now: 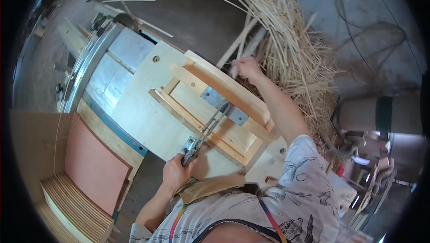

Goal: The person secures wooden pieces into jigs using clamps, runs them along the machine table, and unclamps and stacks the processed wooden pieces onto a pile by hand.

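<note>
My left hand [177, 173] is closed round the handle of a metal toggle clamp [209, 128], which is fixed to a pale wooden board [145, 108]. The clamp's arm reaches over a metal plate [224, 105] on a wooden jig [192, 82] with a rectangular frame [179, 113]. Beyond the jig's far edge, my right hand [247, 68] is closed beside a pale wood strip [234, 70], near a heap of thin strips [286, 41]. Whatever its fingers hold is too small to make out.
A metal machine table [109, 82] adjoins the board at the left. At the lower left, a cardboard box [33, 140] stands by a pink panel [96, 162] and stacked thin boards [76, 205]. A grey-green cylinder [380, 113] stands at the right. Cables cross the floor at upper right.
</note>
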`<state>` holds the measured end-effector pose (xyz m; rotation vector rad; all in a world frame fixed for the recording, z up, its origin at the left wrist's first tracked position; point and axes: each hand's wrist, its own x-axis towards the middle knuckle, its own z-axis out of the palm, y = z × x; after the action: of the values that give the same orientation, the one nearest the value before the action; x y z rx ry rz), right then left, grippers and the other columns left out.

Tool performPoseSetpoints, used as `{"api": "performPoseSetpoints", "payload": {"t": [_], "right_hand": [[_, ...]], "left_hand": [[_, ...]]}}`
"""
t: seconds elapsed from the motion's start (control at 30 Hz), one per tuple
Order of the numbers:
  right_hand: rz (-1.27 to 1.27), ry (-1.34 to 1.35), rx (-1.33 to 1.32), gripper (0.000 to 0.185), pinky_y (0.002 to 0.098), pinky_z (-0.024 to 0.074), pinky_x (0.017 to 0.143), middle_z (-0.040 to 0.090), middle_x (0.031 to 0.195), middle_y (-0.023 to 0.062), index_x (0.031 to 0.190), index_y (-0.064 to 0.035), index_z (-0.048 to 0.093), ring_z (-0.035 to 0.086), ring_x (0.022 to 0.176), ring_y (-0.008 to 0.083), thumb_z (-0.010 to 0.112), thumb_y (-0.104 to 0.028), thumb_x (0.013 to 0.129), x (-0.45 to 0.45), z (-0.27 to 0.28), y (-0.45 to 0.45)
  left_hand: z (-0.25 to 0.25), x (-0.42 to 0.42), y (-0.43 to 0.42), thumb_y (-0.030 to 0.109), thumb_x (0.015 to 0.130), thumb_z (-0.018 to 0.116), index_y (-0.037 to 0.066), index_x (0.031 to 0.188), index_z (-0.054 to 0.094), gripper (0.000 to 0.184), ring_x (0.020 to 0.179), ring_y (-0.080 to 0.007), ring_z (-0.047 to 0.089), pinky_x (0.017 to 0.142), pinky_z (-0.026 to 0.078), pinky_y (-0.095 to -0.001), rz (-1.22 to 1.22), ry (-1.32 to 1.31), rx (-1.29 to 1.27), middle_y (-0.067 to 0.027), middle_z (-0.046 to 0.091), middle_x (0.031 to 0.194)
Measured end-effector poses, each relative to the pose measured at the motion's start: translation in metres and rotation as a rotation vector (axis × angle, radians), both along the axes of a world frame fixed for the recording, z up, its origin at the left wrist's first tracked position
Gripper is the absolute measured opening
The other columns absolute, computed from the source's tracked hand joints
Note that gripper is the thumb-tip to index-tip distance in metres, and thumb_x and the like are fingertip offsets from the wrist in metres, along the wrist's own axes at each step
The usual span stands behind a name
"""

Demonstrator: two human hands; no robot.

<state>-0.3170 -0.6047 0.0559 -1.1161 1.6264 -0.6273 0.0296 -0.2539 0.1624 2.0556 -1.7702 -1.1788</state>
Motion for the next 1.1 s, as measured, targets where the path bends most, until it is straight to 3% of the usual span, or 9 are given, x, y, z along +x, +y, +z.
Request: {"api": "performPoseSetpoints", "payload": {"t": [0.07,0.17,0.3,0.4,0.53,0.7,0.8,0.93,1.1], "right_hand": [[-0.121,0.266,-0.259,0.020,0.0317,0.0458,0.048,0.070,0.073,0.0089,0.097,-0.0020,0.077,0.061,0.054,0.0165,0.070,-0.020,0.098,-0.105,-0.005,0.028],[-0.495,0.693,-0.042,0.054,0.0398,0.0606,0.071,0.075,0.072,0.0138,0.088,-0.0002,0.081,0.073,0.060,0.0227,0.065,-0.050,0.101,-0.262,0.132,0.157],[-0.898,1.155,0.040,0.061,0.0372,0.0546,0.058,0.074,0.071,0.0126,0.086,-0.0006,0.076,0.069,0.059,0.0215,0.066,-0.060,0.097,-0.451,0.266,0.491],[-1.340,1.261,0.118,0.059,0.0430,0.0568,0.073,0.075,0.074,0.0151,0.086,-0.0021,0.078,0.073,0.072,0.0288,0.059,-0.056,0.099,-0.397,0.337,0.774],[-1.572,1.445,0.635,0.060,0.0535,0.0563,0.091,0.075,0.106,0.0267,0.100,0.0001,0.079,0.073,0.102,0.0443,0.052,-0.054,0.103,-0.253,0.239,1.079],[-1.441,0.850,0.883,0.083,0.0562,0.0545,0.098,0.068,0.127,0.0309,0.124,0.0046,0.068,0.067,0.118,0.0464,0.079,-0.067,0.082,-0.031,0.035,1.080],[-1.243,1.347,0.859,0.057,0.0481,0.0497,0.104,0.068,0.112,0.0213,0.124,-0.0023,0.065,0.062,0.118,0.0395,0.085,-0.029,0.078,0.023,-0.064,1.027],[-1.213,1.054,0.615,0.035,0.0521,0.0500,0.092,0.065,0.099,0.0160,0.102,-0.0071,0.064,0.061,0.105,0.0383,0.081,-0.014,0.072,0.010,-0.045,1.048],[-1.302,1.513,0.583,0.021,0.0520,0.0553,0.076,0.067,0.093,0.0201,0.103,-0.0065,0.069,0.067,0.086,0.0409,0.067,-0.008,0.083,-0.063,0.138,1.084]], "left_hand": [[0.003,0.002,0.001,0.042,0.091,0.080,-0.004,0.097,0.067,0.048,0.074,-0.0448,0.070,0.068,0.055,-0.0490,-0.044,0.027,-0.018,-0.0246,0.069,0.074],[0.010,0.002,-0.005,0.046,0.092,0.078,-0.006,0.106,0.066,0.054,0.085,-0.0456,0.072,0.076,0.058,-0.0498,-0.219,-0.031,0.120,-0.0277,0.072,0.088],[-0.038,0.020,0.010,0.031,0.093,0.081,-0.008,0.136,0.053,0.064,0.128,-0.0450,0.057,0.109,0.045,-0.0510,-0.306,0.038,-0.686,-0.0313,0.058,0.135],[0.005,-0.017,-0.004,0.020,0.098,0.075,-0.008,0.144,0.047,0.061,0.136,-0.0404,0.050,0.115,0.039,-0.0502,-0.349,0.237,-0.817,-0.0258,0.051,0.147],[0.054,-0.096,-0.022,0.020,0.109,0.058,-0.009,0.144,0.048,0.046,0.135,-0.0367,0.052,0.111,0.042,-0.0472,-0.621,0.336,-0.914,-0.0254,0.049,0.151],[0.095,-0.200,0.000,0.027,0.111,0.056,-0.008,0.145,0.046,0.050,0.134,-0.0341,0.055,0.112,0.044,-0.0452,-0.728,0.517,-0.873,-0.0219,0.052,0.149],[0.108,-0.243,0.025,0.027,0.111,0.056,-0.006,0.145,0.046,0.048,0.132,-0.0331,0.056,0.112,0.045,-0.0446,-0.830,0.359,-0.996,-0.0208,0.052,0.150],[0.132,-0.269,0.027,0.016,0.110,0.058,-0.006,0.143,0.049,0.041,0.132,-0.0311,0.056,0.111,0.046,-0.0424,-0.930,0.476,-1.057,-0.0219,0.052,0.149],[0.144,-0.276,0.008,0.003,0.106,0.060,-0.009,0.132,0.058,0.029,0.116,-0.0264,0.066,0.104,0.053,-0.0367,-0.909,0.815,-0.837,-0.0205,0.066,0.132]]}}
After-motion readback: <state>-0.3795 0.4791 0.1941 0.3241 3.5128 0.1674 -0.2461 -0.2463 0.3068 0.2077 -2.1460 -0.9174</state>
